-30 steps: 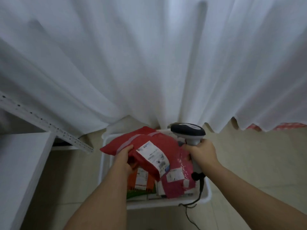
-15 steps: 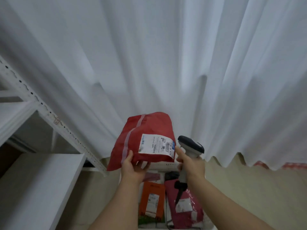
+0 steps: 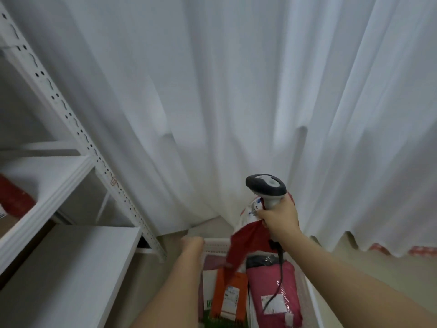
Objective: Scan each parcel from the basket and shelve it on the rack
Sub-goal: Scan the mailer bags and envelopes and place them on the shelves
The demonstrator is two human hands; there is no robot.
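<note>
Head view: our right hand grips the scanner and red parcel together. At nine o'clock stands the rack; our left hand, curled and empty, hovers over the basket.

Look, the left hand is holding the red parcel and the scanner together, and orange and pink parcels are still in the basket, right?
Not quite: the head view shows the right hand gripping the scanner and the red parcel together. The left hand holds nothing. The orange parcel and pink parcel do lie in the basket.
</note>
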